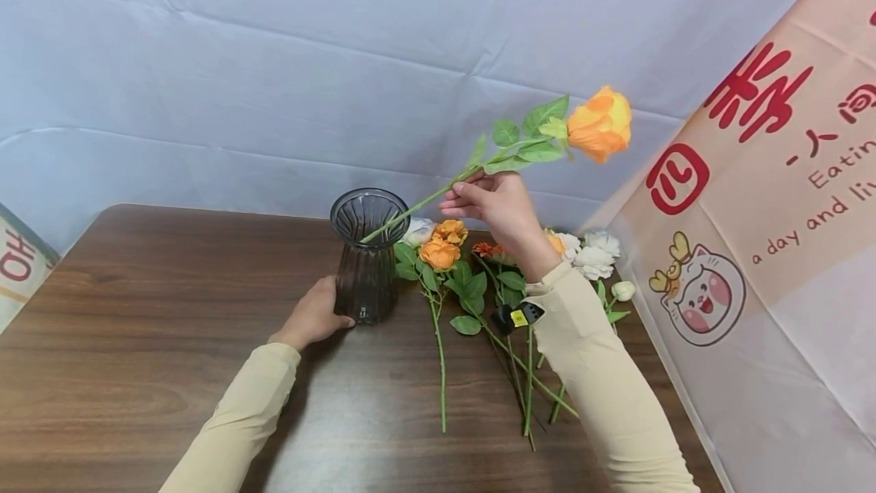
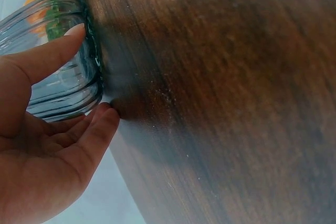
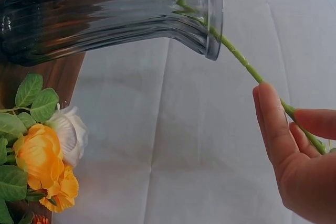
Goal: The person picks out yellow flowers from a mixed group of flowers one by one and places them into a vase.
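1. Head view: a grey glass vase stands upright on the wooden table, just below the middle of the frame and a little to the left
2. The left hand, at the vase's left, grips it low down — in the left wrist view the thumb lies on one side of the glass and the fingers on the other
3. The right hand, right of the frame's centre, pinches the green stem of an orange rose between thumb and fingers
4. This rose slants from the centre up to its bloom at upper right; its lower end is inside the vase's mouth — the right wrist view shows it through the glass, within the neck
5. Other orange blooms and white blooms lie right of the vase, stems running toward the bottom edge
6. Pale cloth fills the upper frame, a red-lettered banner the right edge
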Available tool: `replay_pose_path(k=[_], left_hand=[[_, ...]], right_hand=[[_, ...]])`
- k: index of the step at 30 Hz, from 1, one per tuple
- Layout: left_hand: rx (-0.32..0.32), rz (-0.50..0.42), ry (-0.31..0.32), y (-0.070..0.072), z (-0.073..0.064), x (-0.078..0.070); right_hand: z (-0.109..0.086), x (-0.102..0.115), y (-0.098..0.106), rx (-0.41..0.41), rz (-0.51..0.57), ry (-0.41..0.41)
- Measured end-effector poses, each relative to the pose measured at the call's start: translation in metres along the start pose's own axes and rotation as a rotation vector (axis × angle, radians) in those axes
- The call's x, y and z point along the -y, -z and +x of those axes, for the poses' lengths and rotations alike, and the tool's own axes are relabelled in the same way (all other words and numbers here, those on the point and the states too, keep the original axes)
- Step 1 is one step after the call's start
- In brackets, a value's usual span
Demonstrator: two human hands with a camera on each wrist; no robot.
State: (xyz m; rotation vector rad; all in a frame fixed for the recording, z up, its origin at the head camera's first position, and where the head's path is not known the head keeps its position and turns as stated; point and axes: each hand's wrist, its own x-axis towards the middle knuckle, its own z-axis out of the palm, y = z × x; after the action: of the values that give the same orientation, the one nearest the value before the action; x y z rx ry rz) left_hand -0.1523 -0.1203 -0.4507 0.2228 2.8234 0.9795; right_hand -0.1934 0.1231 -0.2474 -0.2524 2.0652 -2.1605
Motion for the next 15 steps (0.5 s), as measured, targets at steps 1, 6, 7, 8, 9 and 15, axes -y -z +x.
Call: replay_pose_path(k=[1,6,7,8,9,15], left_hand=[[0.002,0.0,0.001,-0.0002,0.0001,0.0003],[0.006,0.0,0.001,-0.0009,0.0008,0.0013],[0.007,0.0,0.001,-0.0008,0.0009,0.0013],[0.007,0.001,0.0,-0.0008,0.0009,0.0013],[0.007,0.001,-0.001,-0.0008,0.0009,0.0013],[0.001,0.005,-0.001,-0.001,0.0006,0.0013]], right_hand=[[0.0001,-0.0005,-0.001,0.002,-0.006,-0.005],[0.0012,-0.0035,-0.0043,0.008,-0.028,-0.018],[0.0012,-0.004,-0.0047,0.01,-0.031,-0.018],[0.0013,-0.0045,-0.005,0.012,-0.033,-0.018],[0.0013,-0.0049,-0.0055,0.011,-0.037,-0.018],[0.0016,-0.0076,-0.0071,0.02,-0.031,-0.016]])
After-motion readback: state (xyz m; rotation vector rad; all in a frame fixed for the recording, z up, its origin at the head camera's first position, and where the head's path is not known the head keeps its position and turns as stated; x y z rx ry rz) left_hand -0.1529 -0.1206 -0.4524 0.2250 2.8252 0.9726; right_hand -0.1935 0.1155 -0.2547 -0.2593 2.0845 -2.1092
